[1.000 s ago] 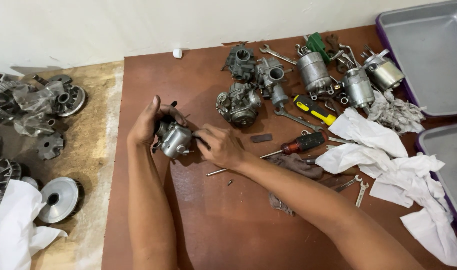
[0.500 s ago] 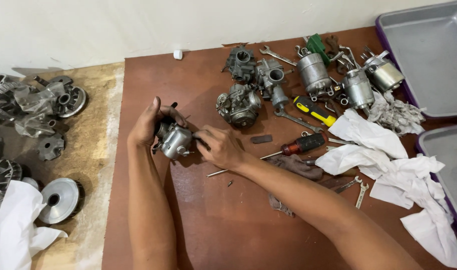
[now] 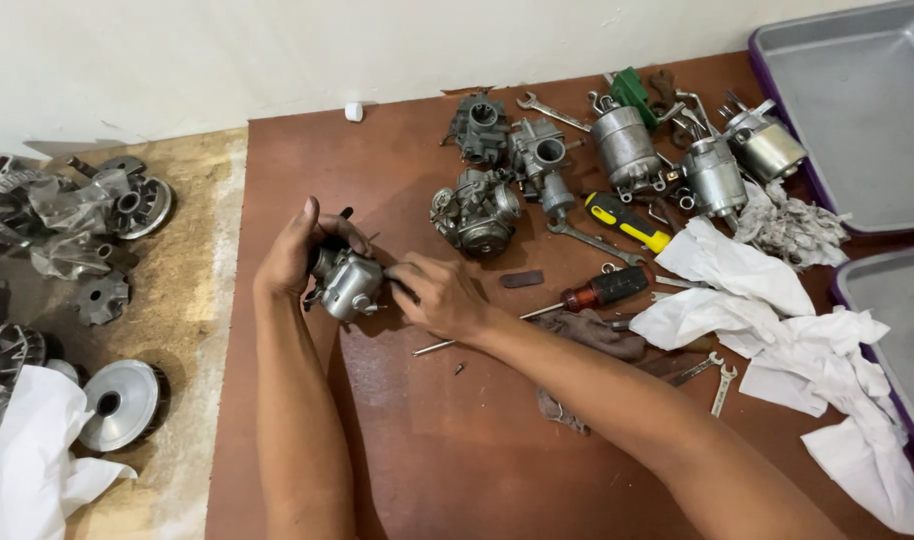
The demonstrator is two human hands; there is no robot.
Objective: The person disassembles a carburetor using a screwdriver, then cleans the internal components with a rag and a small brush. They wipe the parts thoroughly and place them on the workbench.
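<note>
My left hand (image 3: 295,252) grips a small grey metal carburetor (image 3: 348,284) just above the brown board (image 3: 447,450), fingers curled over its top. My right hand (image 3: 439,296) presses against the carburetor's right side, fingers closed on a small part or tool there that I cannot make out. A red-handled screwdriver (image 3: 592,294) lies on the board just right of my right hand. A tiny screw (image 3: 460,369) sits near my right wrist.
Three more carburetors (image 3: 477,208) and cylindrical metal motors (image 3: 627,148) lie at the back. A yellow-handled screwdriver (image 3: 629,221), wrenches, white rags (image 3: 777,340) and a dark cloth (image 3: 587,335) lie right. Grey trays (image 3: 847,110) stand far right. Engine parts and a pulley disc (image 3: 120,403) lie left.
</note>
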